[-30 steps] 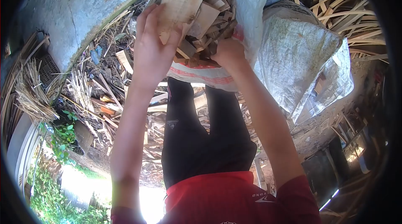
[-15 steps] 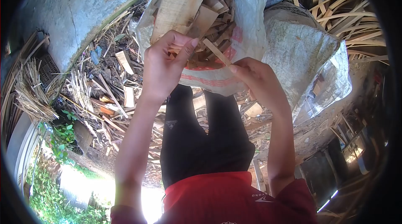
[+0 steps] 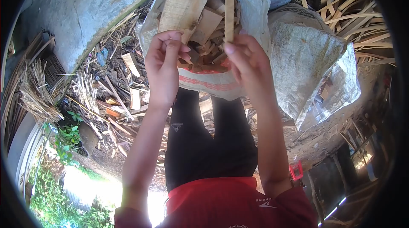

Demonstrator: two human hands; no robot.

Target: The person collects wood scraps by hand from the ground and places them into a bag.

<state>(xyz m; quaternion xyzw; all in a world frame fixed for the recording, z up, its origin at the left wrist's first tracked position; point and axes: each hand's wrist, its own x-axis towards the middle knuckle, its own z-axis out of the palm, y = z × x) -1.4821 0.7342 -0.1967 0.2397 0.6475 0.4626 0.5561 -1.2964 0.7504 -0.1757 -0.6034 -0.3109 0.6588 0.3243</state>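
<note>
The left hand has its fingers pinched together at the near edge of the white sack, its grip closed on what may be a small chip, too hidden to tell. Just right of it, the right hand grips a thin wood strip upright, above the wood offcuts filling the sack. No writing on the sack is legible. Beyond the left hand, splinters and scraps litter the ground beside a grey concrete slab.
</note>
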